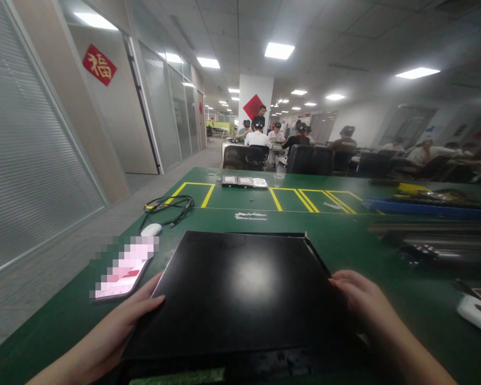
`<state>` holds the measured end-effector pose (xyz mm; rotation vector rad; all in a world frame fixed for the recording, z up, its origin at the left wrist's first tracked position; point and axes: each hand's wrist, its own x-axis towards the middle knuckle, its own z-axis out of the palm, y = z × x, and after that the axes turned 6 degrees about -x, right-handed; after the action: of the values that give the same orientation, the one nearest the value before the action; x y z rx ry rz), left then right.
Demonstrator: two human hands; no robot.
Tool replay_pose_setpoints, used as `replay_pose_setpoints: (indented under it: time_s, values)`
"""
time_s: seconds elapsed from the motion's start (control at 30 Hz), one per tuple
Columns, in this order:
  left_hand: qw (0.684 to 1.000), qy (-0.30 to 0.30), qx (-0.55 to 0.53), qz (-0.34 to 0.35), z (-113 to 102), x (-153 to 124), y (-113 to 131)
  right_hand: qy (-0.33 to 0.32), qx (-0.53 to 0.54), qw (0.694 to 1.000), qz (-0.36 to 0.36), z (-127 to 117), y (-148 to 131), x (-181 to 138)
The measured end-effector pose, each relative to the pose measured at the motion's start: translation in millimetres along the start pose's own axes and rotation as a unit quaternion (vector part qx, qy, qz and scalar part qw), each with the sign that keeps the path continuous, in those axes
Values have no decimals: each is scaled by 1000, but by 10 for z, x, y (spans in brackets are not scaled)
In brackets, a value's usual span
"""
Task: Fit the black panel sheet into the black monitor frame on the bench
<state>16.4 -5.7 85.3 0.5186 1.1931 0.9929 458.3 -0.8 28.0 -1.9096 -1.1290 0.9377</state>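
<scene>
While the flat black case (240,294) lies at the center, before the person and over the green table (304,222), a hand grasps it on each side. The left hand (122,321), at nine o'clock, grips the edge with its thumb on the upper face, the other fingers partly hidden; the right hand (358,297), at three o'clock, pinches the opposite edge between thumb and fingers. Around the case lie a phone (122,272) between nine and ten o'clock, a white mouse (151,230) at ten, three silver-topped units (245,182) at twelve, and a blurred blue tray (425,207) at two.
</scene>
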Motion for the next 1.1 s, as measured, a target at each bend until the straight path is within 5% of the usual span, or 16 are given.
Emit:
replay_pose_setpoints:
  time_s: [0.4, 0.87, 1.1]
  values:
    - [992, -21, -121, 4, -51, 82, -47, 3, -13, 1000, -21, 8, -47, -33]
    - [988, -64, -138, 12, -236, 193, -78, 8, 6, 999, -30, -18, -101, -64]
    - [990, -58, -127, 17, -161, 145, -49, 13, 14, 1000, -25, -16, -98, -56]
